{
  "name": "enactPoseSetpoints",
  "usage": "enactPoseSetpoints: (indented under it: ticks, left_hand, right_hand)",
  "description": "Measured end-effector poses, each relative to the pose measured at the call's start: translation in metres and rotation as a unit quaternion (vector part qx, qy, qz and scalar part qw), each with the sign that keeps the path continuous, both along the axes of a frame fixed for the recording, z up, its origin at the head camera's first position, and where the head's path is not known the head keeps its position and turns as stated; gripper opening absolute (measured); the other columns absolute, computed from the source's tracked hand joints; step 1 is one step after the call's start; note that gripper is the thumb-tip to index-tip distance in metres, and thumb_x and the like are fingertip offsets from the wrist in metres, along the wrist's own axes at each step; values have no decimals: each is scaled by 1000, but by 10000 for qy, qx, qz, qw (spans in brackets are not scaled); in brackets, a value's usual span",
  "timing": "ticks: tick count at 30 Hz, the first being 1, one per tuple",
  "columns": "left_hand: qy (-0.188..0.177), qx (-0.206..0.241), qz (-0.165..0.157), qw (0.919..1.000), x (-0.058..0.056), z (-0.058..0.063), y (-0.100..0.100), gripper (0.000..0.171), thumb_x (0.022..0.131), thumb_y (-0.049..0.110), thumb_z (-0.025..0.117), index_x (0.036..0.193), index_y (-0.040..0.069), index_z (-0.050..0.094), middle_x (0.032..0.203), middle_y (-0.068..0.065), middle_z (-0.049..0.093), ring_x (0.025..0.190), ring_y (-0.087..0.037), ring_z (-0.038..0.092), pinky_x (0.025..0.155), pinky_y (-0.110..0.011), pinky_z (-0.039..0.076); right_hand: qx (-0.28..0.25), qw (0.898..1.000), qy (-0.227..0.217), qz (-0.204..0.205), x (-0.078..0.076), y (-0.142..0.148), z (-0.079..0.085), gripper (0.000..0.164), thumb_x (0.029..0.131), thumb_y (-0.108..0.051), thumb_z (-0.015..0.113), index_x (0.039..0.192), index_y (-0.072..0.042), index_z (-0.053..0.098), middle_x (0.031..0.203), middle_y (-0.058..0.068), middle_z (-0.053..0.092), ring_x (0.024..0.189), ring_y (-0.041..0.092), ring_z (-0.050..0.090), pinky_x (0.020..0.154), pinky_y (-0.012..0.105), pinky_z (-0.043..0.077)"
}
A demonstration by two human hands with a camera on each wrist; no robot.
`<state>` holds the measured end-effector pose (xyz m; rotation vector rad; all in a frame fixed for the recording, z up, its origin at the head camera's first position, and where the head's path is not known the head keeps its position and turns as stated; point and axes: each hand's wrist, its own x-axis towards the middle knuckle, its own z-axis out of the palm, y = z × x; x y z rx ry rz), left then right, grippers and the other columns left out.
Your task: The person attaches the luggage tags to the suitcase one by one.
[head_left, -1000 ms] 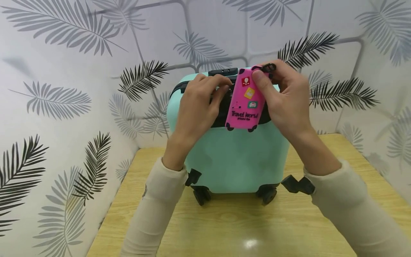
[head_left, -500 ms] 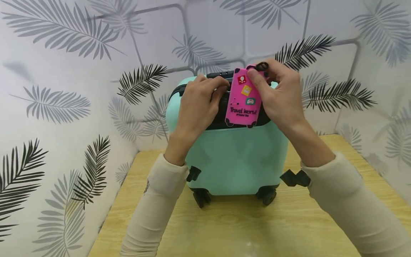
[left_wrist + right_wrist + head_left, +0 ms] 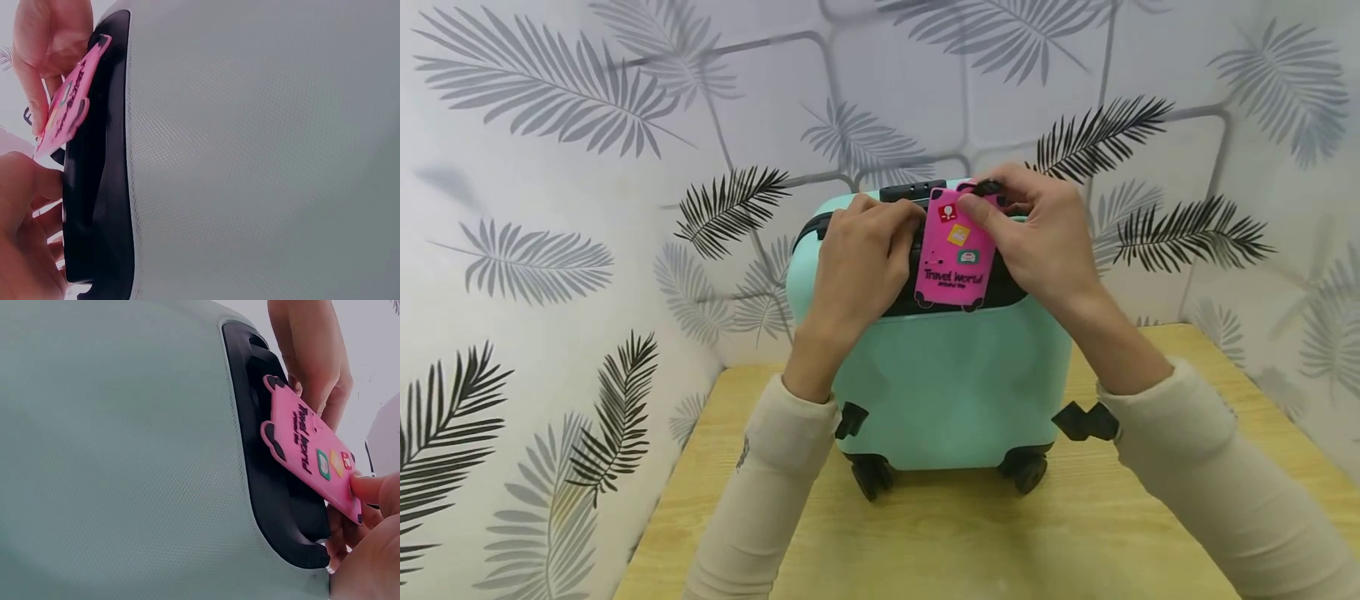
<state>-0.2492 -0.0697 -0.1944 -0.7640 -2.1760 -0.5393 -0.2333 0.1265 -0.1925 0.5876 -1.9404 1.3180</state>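
1. Basically, keep R hand's pinch light: thumb's on front of pink tag nr its top, so leave strap free.
2. L hand: fingers curled by black handle; can't tell if they hold anything, so prob. best kept steady.
3. Tag's in front of suitcase, btwn hands.
4. Vs. prev. frame: tag's slightly further L, closer to L hand.

The tag appears smooth, rubbery plastic. The suitcase shell is finely textured plastic; its black panel is smoother, glossier. The desk is wood-grained.
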Motion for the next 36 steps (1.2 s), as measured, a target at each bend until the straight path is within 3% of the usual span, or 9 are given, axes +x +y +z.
enactPoseSetpoints:
  ticks: [5, 13, 18, 22, 27, 32, 36]
  left_hand:
    - [-25, 100, 45, 9999, 3, -1, 0, 22, 105, 14, 58, 113, 10, 79, 108, -4, 78, 102, -24, 59, 90, -43, 44]
    - [-37, 104, 19, 9999, 3, 2, 0, 24, 104, 12, 58, 114, 8, 79, 108, -6, 77, 103, -26, 59, 93, -43, 45]
    - [-124, 137, -208, 9996, 0, 9, -3, 23, 102, 8, 59, 110, 6, 80, 106, -9, 75, 102, -28, 59, 95, -40, 47]
    - [-382, 201, -401, 9983, 2, 20, -8, 24, 104, 7, 57, 110, 5, 80, 102, -10, 71, 99, -28, 58, 101, -36, 44]
    - [-893, -138, 137, 9958, 4, 36, -9, 32, 108, 9, 48, 121, 10, 77, 105, -11, 68, 100, -29, 55, 95, -40, 43]
    - [-1640, -903, 528, 9809, -4, 47, 1, 40, 110, 14, 38, 133, 19, 70, 126, -4, 71, 113, -24, 60, 99, -43, 43]
    - [-2099, -990, 567, 9711, -11, 50, 8, 42, 111, 17, 36, 134, 25, 70, 136, 5, 67, 119, -15, 61, 104, -48, 37]
  right_hand:
    - [270, 9996, -124, 33, 0, -1, 0, 17, 96, -18, 78, 106, -4, 79, 94, 15, 77, 72, 8, 69, 66, 16, 54]
    - [554, 9983, -155, 93, 1, 2, 4, 16, 96, -18, 78, 105, -5, 79, 89, 13, 77, 68, 9, 67, 61, 17, 50]
    - [688, 9974, -211, 29, 3, 4, 6, 16, 96, -19, 78, 105, -6, 80, 85, 12, 76, 67, 11, 65, 58, 18, 47]
    - [716, 9971, -251, 49, 4, 5, 6, 15, 96, -18, 77, 104, -6, 80, 82, 11, 73, 66, 13, 64, 58, 18, 47]
    - [756, 9966, -308, 76, 5, 6, 6, 15, 96, -19, 77, 103, -6, 80, 82, 10, 72, 67, 15, 63, 58, 19, 47]
    - [744, 9964, -403, 70, 5, 9, 6, 16, 96, -21, 77, 104, -7, 79, 84, 9, 72, 69, 16, 63, 58, 20, 47]
    - [746, 9962, -453, 75, 5, 8, 6, 17, 96, -21, 77, 105, -7, 80, 84, 10, 73, 69, 16, 63, 58, 19, 46]
